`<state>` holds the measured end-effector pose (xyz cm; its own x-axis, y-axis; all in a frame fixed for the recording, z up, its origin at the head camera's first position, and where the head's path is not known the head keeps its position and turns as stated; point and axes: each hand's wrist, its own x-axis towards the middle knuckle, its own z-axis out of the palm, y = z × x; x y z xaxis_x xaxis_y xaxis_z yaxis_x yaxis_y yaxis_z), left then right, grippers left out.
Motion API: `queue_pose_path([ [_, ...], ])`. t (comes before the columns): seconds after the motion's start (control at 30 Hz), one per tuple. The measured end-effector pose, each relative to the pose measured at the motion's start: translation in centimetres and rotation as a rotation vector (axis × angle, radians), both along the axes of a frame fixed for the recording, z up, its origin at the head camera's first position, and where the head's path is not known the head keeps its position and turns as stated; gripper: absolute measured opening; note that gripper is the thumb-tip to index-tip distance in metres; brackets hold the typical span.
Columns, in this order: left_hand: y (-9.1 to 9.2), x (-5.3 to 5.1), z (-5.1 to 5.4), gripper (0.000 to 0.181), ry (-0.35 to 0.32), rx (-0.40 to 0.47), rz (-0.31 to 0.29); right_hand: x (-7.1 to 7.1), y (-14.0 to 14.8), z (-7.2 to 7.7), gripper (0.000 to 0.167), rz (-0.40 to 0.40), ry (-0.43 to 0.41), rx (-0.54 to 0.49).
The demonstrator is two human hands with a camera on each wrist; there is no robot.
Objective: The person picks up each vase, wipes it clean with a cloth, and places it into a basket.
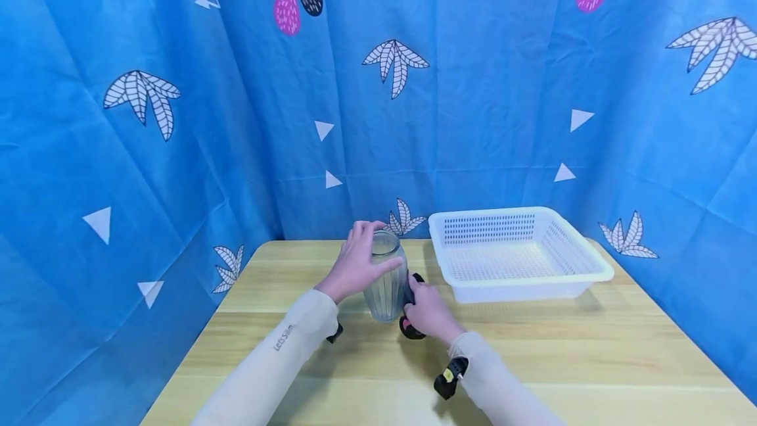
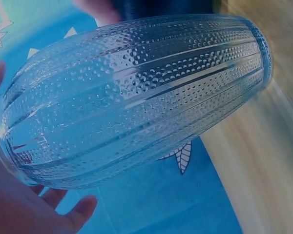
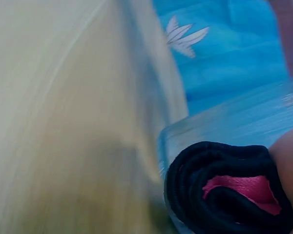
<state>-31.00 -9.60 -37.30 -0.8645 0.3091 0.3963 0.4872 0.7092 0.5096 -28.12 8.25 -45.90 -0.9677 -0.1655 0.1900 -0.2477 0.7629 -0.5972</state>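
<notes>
So the glass vase (image 1: 386, 291) is mid-table, left of the white basket (image 1: 514, 292), looking roughly upright, and I can't tell if its base is actually on the table (image 1: 562, 360). The left hand (image 1: 357, 263) has thumb and fingers spread wide around it up by the mouth; the right hand (image 1: 430, 309) is closed on a dark cloth roll (image 3: 224, 207) with pink inside, right up beside the glass (can't tell if touching). My worry: the hold is all up top on smooth glass, so a sideways shove from the roll could swing the narrow base out or slip the rim free. Also, if the right fingers loosen, that roll probably springs open.
</notes>
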Motion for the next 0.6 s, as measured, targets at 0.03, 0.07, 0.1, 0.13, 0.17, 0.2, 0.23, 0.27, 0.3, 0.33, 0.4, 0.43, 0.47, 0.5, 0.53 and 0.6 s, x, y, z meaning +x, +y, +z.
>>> queue_pose_path([
  [0.03,0.0,0.0,0.0,0.084,0.000,-0.003,0.008,0.1,0.1,0.4,0.070,0.004,-0.015,-0.034],
  [0.07,0.0,0.0,0.0,0.084,-0.005,-0.004,0.016,0.3,0.2,0.8,0.069,0.003,-0.025,-0.060],
  [0.1,0.1,0.1,0.0,0.084,-0.010,-0.003,0.021,0.5,0.3,1.4,0.068,0.003,-0.025,-0.086],
  [0.13,0.1,0.1,0.1,0.084,-0.015,0.000,0.023,0.8,0.4,1.9,0.067,0.006,-0.012,-0.114],
  [0.17,0.1,0.2,0.2,0.084,-0.021,0.007,0.024,1.0,0.4,2.4,0.067,0.006,0.011,-0.132],
  [0.2,0.1,0.2,0.2,0.084,-0.027,0.014,0.022,1.3,0.5,3.0,0.066,0.001,0.037,-0.143],
  [0.23,0.1,0.3,0.3,0.083,-0.034,0.021,0.018,1.6,0.5,3.6,0.065,-0.004,0.066,-0.147],
  [0.27,0.1,0.3,0.3,0.083,-0.039,0.033,0.012,1.8,0.5,4.2,0.065,-0.010,0.096,-0.148],
  [0.3,0.1,0.3,0.4,0.083,-0.044,0.045,0.003,2.0,0.5,4.8,0.065,-0.013,0.131,-0.145],
  [0.33,0.1,0.4,0.4,0.083,-0.050,0.060,-0.009,2.2,0.4,5.4,0.065,-0.016,0.167,-0.134],
  [0.4,0.0,0.4,0.5,0.083,-0.060,0.083,-0.031,2.6,0.3,6.3,0.066,-0.027,0.229,-0.094],
  [0.43,0.0,0.5,0.5,0.083,-0.067,0.091,-0.041,2.8,0.2,6.7,0.067,-0.026,0.256,-0.071],
  [0.47,0.0,0.5,0.5,0.082,-0.073,0.098,-0.052,2.9,0.1,6.9,0.067,-0.027,0.279,-0.042],
  [0.5,0.0,0.6,0.5,0.081,-0.081,0.101,-0.061,2.9,0.0,7.1,0.068,-0.029,0.292,-0.008],
  [0.53,0.0,0.6,0.5,0.080,-0.089,0.106,-0.069,2.9,-0.1,7.1,0.068,-0.029,0.298,0.020],
  [0.6,0.1,0.7,0.5,0.077,-0.103,0.121,-0.081,2.7,-0.2,7.0,0.070,-0.029,0.278,0.063],
])
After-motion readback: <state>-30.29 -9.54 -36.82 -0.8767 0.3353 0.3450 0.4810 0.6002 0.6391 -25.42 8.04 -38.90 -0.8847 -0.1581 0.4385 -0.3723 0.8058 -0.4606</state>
